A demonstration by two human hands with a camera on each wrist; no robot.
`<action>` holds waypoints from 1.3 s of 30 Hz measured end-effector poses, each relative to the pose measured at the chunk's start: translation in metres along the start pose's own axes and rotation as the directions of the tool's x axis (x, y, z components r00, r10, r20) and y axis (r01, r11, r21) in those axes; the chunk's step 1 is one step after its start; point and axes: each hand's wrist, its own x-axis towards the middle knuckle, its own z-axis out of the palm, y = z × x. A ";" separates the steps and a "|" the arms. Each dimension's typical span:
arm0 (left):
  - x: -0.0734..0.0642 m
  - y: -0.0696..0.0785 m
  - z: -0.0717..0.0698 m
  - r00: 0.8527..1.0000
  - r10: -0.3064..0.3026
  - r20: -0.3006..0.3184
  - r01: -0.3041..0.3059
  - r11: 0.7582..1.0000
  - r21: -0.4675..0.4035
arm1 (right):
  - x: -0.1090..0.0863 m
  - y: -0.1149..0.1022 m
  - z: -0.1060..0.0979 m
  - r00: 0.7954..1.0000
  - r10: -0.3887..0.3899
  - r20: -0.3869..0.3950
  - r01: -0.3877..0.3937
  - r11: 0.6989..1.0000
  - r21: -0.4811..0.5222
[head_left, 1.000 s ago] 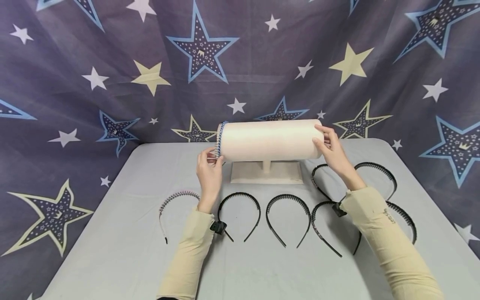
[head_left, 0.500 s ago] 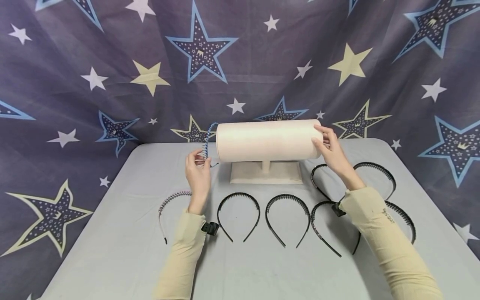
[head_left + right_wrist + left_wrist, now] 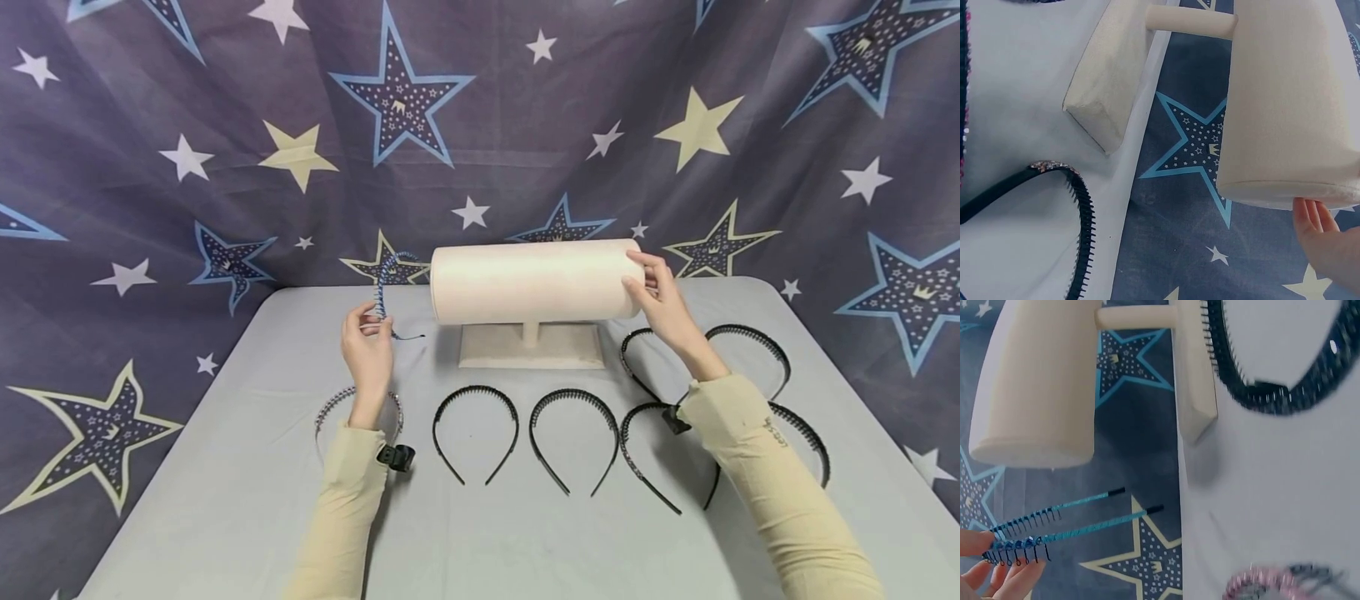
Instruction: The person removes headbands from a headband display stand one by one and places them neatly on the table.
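My left hand (image 3: 367, 354) pinches a blue toothed headband (image 3: 381, 286) left of the cream display stand (image 3: 536, 283), apart from it. In the left wrist view the headband (image 3: 1094, 525) has its dark-tipped ends pointing toward the stand's base side, with fingers at its toothed arch. My right hand (image 3: 667, 312) holds the right end of the stand's horizontal roll, thumb on the front and a finger near the top. The right wrist view has the fingertips (image 3: 1313, 209) touching the roll's end rim. Nothing hangs on the roll.
A pinkish headband (image 3: 330, 404) lies at the left, partly under my left wrist. Black headbands (image 3: 476, 392) (image 3: 573, 393) lie in front of the stand, and several more, such as one headband (image 3: 757, 333), lie at the right. A star-patterned curtain (image 3: 480, 125) hangs behind the table.
My left hand has drawn the blue headband off the roll's left end and carried it leftward, turning it slightly. My right hand stays at the roll's right end.
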 end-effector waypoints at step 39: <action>0.081 -0.057 -0.040 0.838 -0.423 0.345 0.337 0.898 0.282 | -0.010 -0.036 0.000 1.000 -0.004 0.007 0.003 1.000 0.030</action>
